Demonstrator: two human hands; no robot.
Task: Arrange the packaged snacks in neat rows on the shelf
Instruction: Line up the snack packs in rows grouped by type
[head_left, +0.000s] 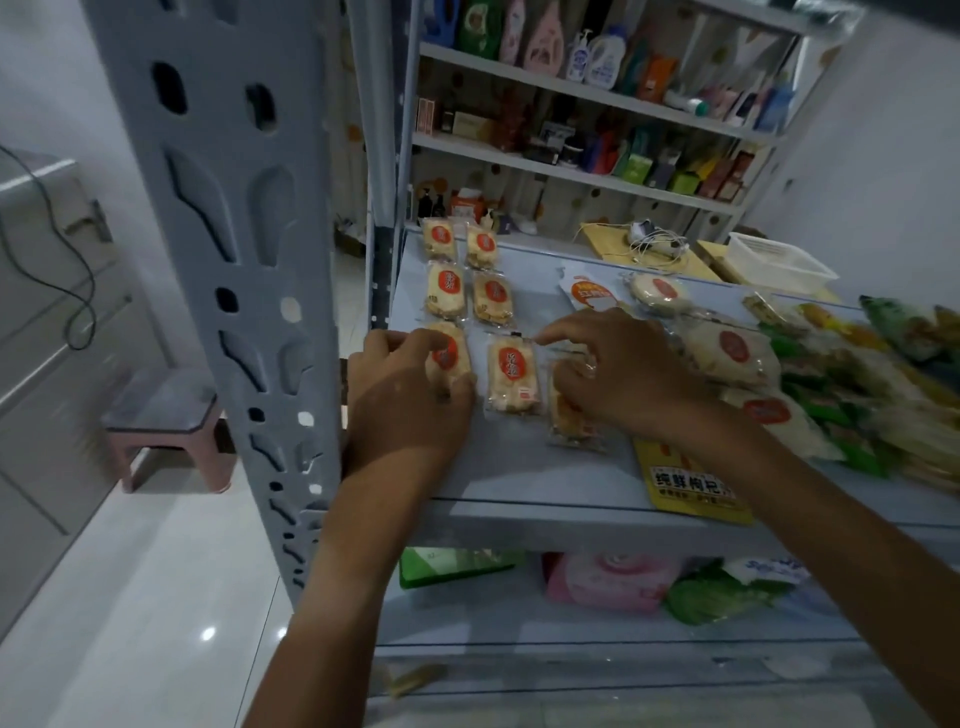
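On the pale blue metal shelf (519, 467), clear-wrapped rice cracker packs with red oval labels (470, 278) lie in two columns running back from the front edge at its left end. The left hand (410, 395) curls round the front-left pack (448, 358), likely squaring it up; the right hand (618, 369) pinches another pack's (511, 374) wrapper corner to align it. A loose snack heap (831, 384) waits toward the right edge.
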